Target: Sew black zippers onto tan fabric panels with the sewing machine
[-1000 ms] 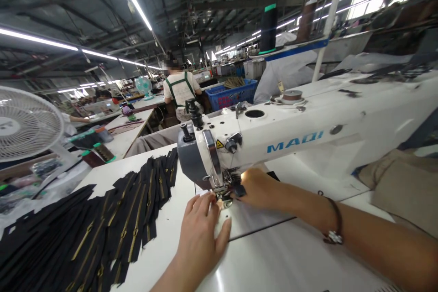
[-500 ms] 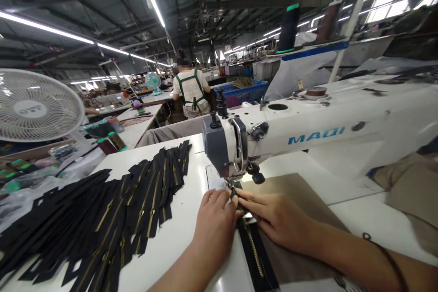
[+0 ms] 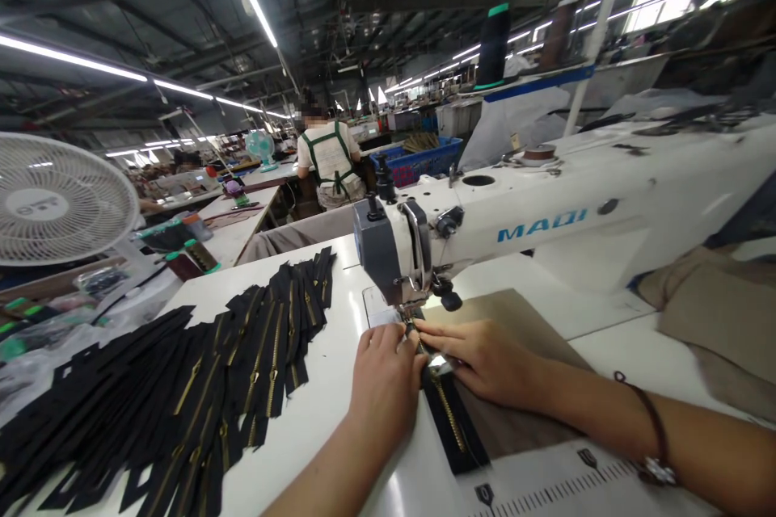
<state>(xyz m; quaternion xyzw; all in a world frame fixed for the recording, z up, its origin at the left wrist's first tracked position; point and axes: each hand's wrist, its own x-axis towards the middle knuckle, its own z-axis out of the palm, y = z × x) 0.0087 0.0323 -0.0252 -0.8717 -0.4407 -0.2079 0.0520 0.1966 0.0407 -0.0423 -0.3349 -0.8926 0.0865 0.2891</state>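
Observation:
A black zipper (image 3: 452, 418) with gold teeth lies on a piece of brown fabric (image 3: 521, 323) under the needle of a white MAQI sewing machine (image 3: 533, 210). My left hand (image 3: 385, 380) rests on the zipper's left edge just in front of the presser foot (image 3: 411, 317), fingers curled down. My right hand (image 3: 485, 359) lies flat on the zipper's right side and the fabric, fingers stretched toward the foot. A bracelet sits on my right wrist.
A long fanned row of black zippers (image 3: 182, 396) covers the white table (image 3: 315, 436) to the left. A white fan (image 3: 57, 202) and thread spools (image 3: 194, 254) stand at far left. More brown fabric (image 3: 715, 323) lies right. A person in a green apron (image 3: 327, 157) sits at a table behind.
Earlier my right hand was at the needle with no fabric on the bed. Since then the zipper and brown fabric have come under the foot, and both hands now press on them.

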